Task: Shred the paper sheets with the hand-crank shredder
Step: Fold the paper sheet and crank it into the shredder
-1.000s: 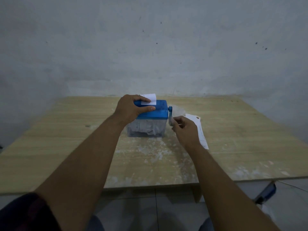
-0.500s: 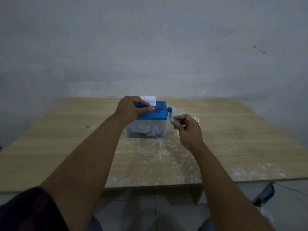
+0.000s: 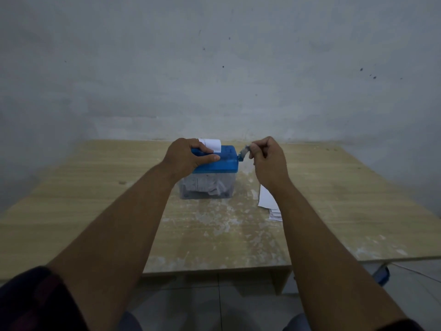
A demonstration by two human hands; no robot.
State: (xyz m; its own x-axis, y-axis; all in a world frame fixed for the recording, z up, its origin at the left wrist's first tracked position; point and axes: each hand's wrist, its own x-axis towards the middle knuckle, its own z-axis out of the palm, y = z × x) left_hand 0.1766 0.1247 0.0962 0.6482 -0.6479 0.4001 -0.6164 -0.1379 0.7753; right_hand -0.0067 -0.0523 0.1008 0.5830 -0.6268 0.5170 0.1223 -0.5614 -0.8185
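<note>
Left hand (image 3: 183,158) grips the shredder (image 3: 220,164) lid; right hand (image 3: 268,163) pinches the crank (image 3: 244,153) at 3 o'clock; a paper sheet (image 3: 212,145) protrudes on top.

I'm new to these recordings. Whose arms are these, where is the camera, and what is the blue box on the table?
There is no robot here. The camera sits on a person's head and looks forward and down, so both bare arms reach in from below. The blue-lidded box is a small hand-crank shredder standing on a wooden table. The left hand grips its lid, next to a white paper sheet standing up out of the slot. The right hand pinches the crank handle on the shredder's right side. The clear bin under the lid holds paper shreds. A few spare sheets lie to the right, partly hidden by the right forearm.
</note>
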